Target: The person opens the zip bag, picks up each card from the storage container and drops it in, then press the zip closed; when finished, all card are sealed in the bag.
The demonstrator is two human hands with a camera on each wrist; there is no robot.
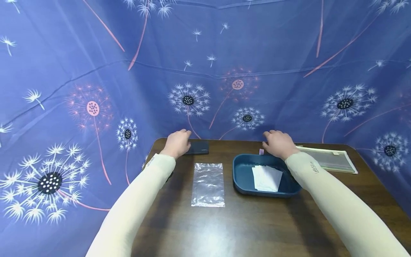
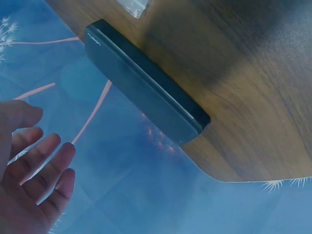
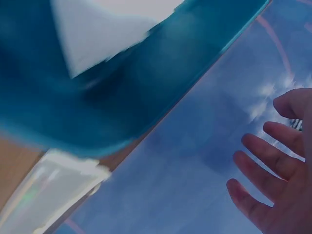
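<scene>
My left hand [image 1: 177,143] is held up near the table's far left, its fingers loosely bent around nothing. In the left wrist view, a dark glasses case [image 2: 141,83] lies at the table edge beside that hand, apart from its fingers. My right hand [image 1: 278,143] hovers over the far right corner of a blue tray [image 1: 237,185]; in the right wrist view its fingers [image 3: 263,161] are spread and hold nothing. White papers [image 1: 267,178] lie in a loose stack inside the tray. Left of the tray, a clear plastic bag [image 1: 208,185] lies flat.
A mesh zip pouch [image 1: 330,159] with a pale border lies at the back right. Behind the tray is a small pinkish tag [image 1: 261,151]. The brown wooden table [image 1: 244,225] ends against a blue dandelion-patterned cloth [image 1: 289,96] at the back and sides.
</scene>
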